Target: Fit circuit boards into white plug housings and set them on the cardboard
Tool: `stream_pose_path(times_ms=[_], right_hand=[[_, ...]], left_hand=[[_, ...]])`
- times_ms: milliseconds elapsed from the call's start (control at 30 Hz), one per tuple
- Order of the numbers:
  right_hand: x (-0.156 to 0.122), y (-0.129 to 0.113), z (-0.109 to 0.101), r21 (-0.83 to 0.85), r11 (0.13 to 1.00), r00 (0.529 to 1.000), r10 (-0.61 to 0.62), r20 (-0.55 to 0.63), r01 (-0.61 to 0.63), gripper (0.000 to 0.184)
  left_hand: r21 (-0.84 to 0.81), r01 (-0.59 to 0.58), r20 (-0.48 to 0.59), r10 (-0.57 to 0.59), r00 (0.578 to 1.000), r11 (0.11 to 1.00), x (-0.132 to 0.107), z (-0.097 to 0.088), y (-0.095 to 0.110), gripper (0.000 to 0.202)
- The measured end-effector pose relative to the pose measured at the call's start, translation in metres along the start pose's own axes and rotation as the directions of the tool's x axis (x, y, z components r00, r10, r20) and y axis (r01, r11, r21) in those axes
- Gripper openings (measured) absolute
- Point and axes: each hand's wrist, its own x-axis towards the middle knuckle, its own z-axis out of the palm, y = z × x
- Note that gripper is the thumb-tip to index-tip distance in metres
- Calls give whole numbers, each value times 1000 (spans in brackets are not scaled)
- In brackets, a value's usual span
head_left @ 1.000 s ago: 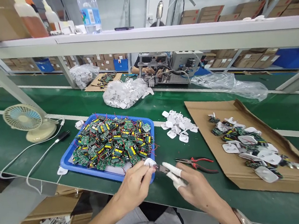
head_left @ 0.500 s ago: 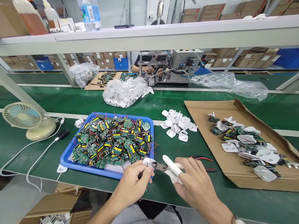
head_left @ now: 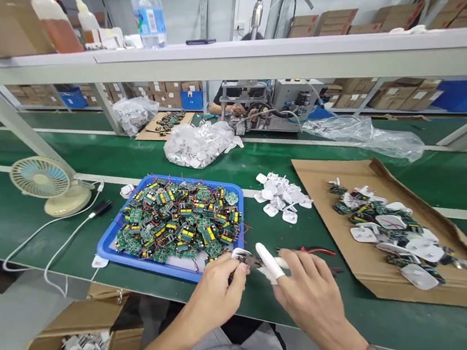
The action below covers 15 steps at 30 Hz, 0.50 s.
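Over the last moment, our right hand [head_left: 309, 288] swings further across the red-handled pliers [head_left: 319, 251], hiding more of them, while the working pliers [head_left: 252, 260] meet the white piece [head_left: 240, 252] at lower centre. We judge that work on this piece is under way. Our left hand's fingers pinch the piece, partly hiding it; our right hand's fingers wrap the working pliers' handles.

Around us, the blue tray [head_left: 151, 267] of circuit boards [head_left: 183, 221] sits left of centre, its near corner crowding our left hand. Loose white parts [head_left: 285, 197] lie right of centre on the tabletop [head_left: 387, 320]; cardboard [head_left: 369, 280] fills the right. The 2nd pliers, behind our right hand, could get in its way.
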Motion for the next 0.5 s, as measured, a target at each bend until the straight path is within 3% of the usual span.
stream_pose_path(times_ms=[367, 500], right_hand=[[2, 2, 4, 41, 999, 1000, 16, 21, -17, 30], [-2, 3, 11, 234, 971, 999, 49, -4, -47, 22]], left_hand=[[-19, -69, -38, 68, 997, 997, -3, 1, -3, 38], [-85, -120, -66, 115, 991, 989, -5, -2, -2, 37]])
